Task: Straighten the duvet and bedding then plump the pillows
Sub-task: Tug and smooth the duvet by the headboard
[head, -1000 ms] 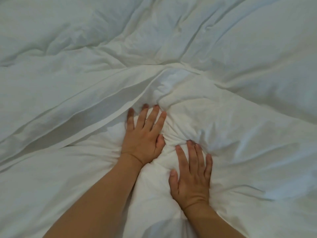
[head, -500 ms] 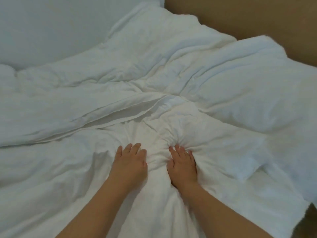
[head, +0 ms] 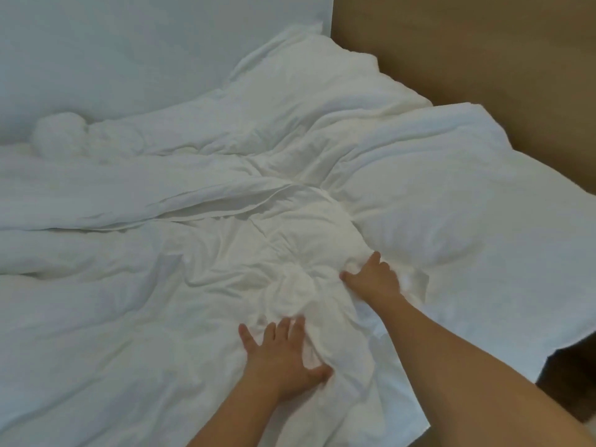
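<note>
A crumpled white duvet [head: 161,317] covers the bed, bunched into a knot of folds [head: 300,272] in the middle. My left hand [head: 283,356] lies flat on the duvet just below that knot, fingers spread and straight. My right hand [head: 374,279] is further up and to the right, its fingers dug into the edge of the bunched fabric and its thumb pointing left. It is slightly blurred. A puffy white pillow [head: 435,204] lies just beyond my right hand. Another pillow [head: 306,79] sits further back.
A brown panel [head: 483,50] runs along the far right side of the bed, and a pale wall [head: 129,43] stands at the back left. The bed's near right corner [head: 416,427] drops to a dark floor [head: 567,382].
The view has pulled back and swung left. My right hand moved up and right to the bunched fold beside the pillow. My left hand now lies flat with spread fingers.
</note>
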Demonstrator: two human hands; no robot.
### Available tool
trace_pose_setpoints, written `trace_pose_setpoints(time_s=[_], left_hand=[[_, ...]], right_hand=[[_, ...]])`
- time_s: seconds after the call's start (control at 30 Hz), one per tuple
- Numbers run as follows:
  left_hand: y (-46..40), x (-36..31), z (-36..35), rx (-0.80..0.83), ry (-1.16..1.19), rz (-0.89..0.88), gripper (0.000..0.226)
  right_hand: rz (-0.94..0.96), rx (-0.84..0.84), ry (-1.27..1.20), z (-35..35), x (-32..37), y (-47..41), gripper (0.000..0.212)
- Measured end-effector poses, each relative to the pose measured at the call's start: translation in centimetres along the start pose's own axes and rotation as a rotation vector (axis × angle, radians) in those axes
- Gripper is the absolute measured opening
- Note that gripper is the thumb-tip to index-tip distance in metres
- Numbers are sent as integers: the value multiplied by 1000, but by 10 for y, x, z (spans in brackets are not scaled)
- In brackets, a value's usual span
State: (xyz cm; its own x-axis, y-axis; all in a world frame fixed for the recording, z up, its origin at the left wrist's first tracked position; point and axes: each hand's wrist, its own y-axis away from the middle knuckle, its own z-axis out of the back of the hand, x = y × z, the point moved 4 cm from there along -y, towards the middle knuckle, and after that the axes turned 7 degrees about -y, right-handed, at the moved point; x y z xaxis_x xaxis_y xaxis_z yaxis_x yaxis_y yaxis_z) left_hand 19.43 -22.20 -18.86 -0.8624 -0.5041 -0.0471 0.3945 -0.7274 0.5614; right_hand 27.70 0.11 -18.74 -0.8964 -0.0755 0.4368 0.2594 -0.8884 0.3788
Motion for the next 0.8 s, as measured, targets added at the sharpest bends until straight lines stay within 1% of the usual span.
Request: trace_pose_setpoints(time_s=[0.07, 0.13, 0.2, 0.23, 0.27, 0.3, 0.33, 0.37, 0.4, 0.43, 0.5, 0.57, 0.6, 0.67, 0.7, 0.77, 0.8], left_hand=[[1, -11, -12, 45, -17, 69, 111], [0, -17, -15, 173, 13, 122, 115], [-6, -28, -9, 328, 104, 146, 122], [-8, -36, -5, 346, 112, 141, 122], [-9, -42, -1, 313, 93, 139, 116], [-9, -47, 4, 234, 67, 139, 102], [-10, -52, 13, 125, 55, 140, 83], [-13, -52, 23, 15, 68, 145, 66], [-17, -51, 37, -97, 95, 155, 52], [-21, -52, 56, -217, 134, 164, 44], [-37, -60, 108, -423, 265, 153, 35], [-43, -88, 173, -535, 499, 83, 23], [-42, -109, 204, -556, 599, 19, 23], [-32, -161, 256, -532, 721, -157, 34], [-26, -190, 271, -487, 778, -245, 36], [-16, -249, 278, -345, 825, -409, 30], [-17, -276, 268, -260, 807, -476, 29]], right_hand=[[-3, -25, 87, -3, -9, -5, 91], [42, -16, 124, -2, -11, -13, 81], [139, 30, 177, 5, -6, -29, 66], [178, 87, 175, 9, -1, -36, 59], [198, 131, 83, 18, 7, -40, 54], [209, 175, -133, 29, 16, -44, 49], [220, 205, -400, 45, 26, -47, 46], [245, 186, -617, 66, 35, -48, 41], [272, 143, -770, 90, 42, -47, 34], [310, 108, -894, 117, 45, -46, 27], [391, 86, -1100, 181, 49, -44, 28], [477, -12, -1165, 257, 49, -47, 30], [503, -89, -1164, 300, 46, -49, 29], [500, -258, -1211, 375, 27, -57, 35], [461, -345, -1172, 403, 7, -59, 43], [290, -510, -995, 433, -52, -56, 57], [151, -577, -897, 435, -89, -56, 62]])
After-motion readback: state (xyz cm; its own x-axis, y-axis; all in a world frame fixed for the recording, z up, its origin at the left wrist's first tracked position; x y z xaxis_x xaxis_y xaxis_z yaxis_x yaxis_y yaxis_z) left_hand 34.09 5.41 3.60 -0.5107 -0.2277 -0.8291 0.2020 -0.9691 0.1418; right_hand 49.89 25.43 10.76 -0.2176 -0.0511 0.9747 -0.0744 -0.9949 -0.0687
